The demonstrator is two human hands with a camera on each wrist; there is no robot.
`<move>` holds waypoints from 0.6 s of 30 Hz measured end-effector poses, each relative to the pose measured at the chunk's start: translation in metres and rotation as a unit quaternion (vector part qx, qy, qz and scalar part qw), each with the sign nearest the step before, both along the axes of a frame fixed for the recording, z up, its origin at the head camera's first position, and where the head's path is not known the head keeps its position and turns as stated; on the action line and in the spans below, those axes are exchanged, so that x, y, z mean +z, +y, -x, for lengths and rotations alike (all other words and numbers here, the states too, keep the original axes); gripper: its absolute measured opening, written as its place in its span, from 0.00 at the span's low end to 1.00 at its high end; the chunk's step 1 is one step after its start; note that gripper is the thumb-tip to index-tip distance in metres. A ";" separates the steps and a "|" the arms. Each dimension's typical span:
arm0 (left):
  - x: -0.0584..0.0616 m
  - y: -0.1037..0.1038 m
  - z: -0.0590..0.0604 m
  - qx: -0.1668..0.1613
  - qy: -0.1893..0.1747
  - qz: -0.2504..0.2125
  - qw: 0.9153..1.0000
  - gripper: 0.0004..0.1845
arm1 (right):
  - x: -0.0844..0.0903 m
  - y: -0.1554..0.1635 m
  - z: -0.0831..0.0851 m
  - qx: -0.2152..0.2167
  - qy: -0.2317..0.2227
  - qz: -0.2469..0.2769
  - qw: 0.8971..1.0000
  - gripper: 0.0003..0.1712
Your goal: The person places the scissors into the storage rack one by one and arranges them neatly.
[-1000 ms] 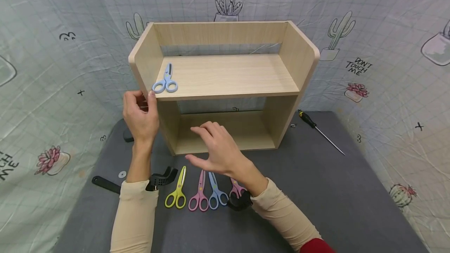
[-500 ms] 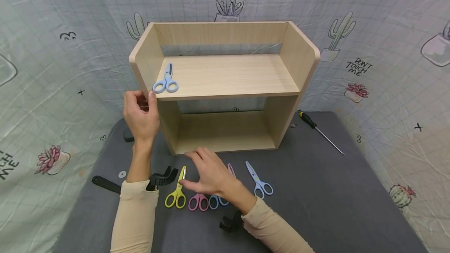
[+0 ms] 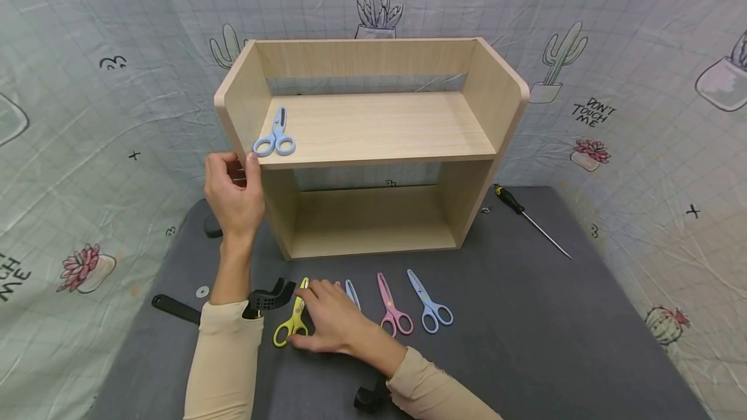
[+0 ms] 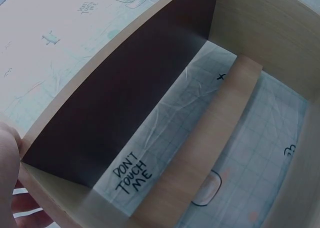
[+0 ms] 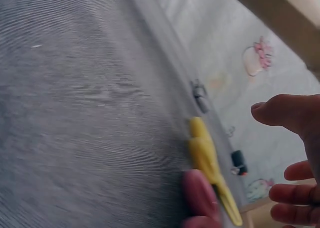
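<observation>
A light wooden two-tier shelf unit (image 3: 379, 125) stands on the dark table. My left hand (image 3: 233, 196) grips its left side panel, the thumb on the front edge and the fingers round the outside. Light-blue scissors (image 3: 276, 137) lie on the upper tier. My right hand (image 3: 329, 316) hovers with spread fingers over the row of scissors, beside the yellow scissors (image 3: 296, 315). In the right wrist view thumb and fingers are apart, with pink scissors (image 5: 199, 190) next to the yellow ones. Blue scissors (image 3: 351, 291) are mostly hidden behind this hand.
To the right of the row lie pink scissors (image 3: 390, 303) and blue scissors (image 3: 428, 300). A screwdriver (image 3: 525, 212) rests at the right rear. At the left are a black handle (image 3: 175, 308) and a metal washer (image 3: 202, 291). Printed cloth surrounds the table.
My right hand has come down and towards me, from in front of the lower tier to beside the yellow scissors. The pink and blue scissors at right are uncovered. My left hand stays put.
</observation>
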State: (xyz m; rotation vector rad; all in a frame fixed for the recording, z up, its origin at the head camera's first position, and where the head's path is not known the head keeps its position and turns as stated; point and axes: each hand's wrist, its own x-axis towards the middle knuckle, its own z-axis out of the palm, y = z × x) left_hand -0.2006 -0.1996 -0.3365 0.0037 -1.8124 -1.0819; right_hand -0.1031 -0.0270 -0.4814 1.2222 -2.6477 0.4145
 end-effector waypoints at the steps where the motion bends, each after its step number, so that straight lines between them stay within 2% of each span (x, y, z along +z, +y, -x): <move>1: 0.000 0.000 0.000 0.000 0.001 -0.001 1.000 0.21 | -0.003 -0.001 -0.001 0.002 0.003 0.000 1.000 0.43; 12: 0.000 -0.001 0.001 -0.001 0.000 0.002 1.000 0.21 | -0.023 -0.008 -0.007 0.013 0.002 -0.026 1.000 0.42; 18: 0.000 0.000 0.001 0.001 -0.001 -0.003 1.000 0.21 | -0.032 -0.010 -0.008 0.011 0.024 -0.040 0.999 0.38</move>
